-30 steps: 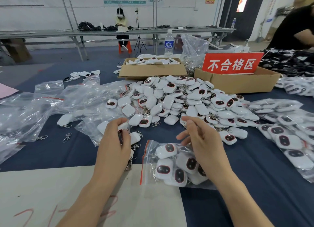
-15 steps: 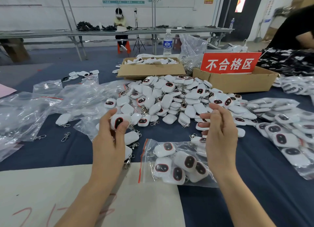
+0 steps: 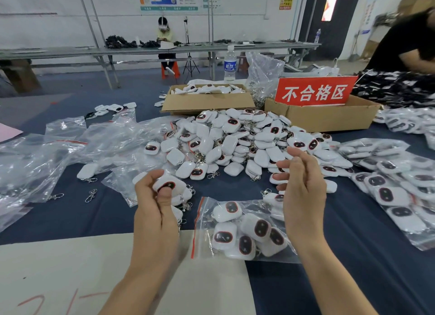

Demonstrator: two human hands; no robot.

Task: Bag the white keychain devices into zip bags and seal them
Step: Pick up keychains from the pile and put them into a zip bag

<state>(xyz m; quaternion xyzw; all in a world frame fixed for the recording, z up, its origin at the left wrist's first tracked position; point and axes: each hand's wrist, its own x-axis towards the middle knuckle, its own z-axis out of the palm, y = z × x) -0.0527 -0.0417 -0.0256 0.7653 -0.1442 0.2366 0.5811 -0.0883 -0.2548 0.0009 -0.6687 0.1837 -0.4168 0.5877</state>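
Note:
My left hand (image 3: 156, 211) grips a small stack of white keychain devices (image 3: 170, 184), thumb pressed on the top one's dark oval face; metal clips dangle beneath. My right hand (image 3: 302, 187) hovers with fingers apart and nothing in it, above the right end of a filled zip bag (image 3: 237, 230) with a red strip. That bag lies flat between my hands and holds several devices. A big loose pile of devices (image 3: 237, 145) spreads behind both hands on the blue table.
Empty zip bags (image 3: 70, 147) lie crumpled at left. Filled bags (image 3: 395, 185) rest at right. Two cardboard boxes (image 3: 207, 100) stand behind the pile, one with a red sign (image 3: 315, 92). A water bottle (image 3: 229, 65) stands behind. White card (image 3: 70, 274) covers the near edge. Another person's arm (image 3: 409, 48) is at far right.
My right hand rose off the filled bag and moved right, fingers spreading. My left hand lifted its devices and turned the top one face up under the thumb.

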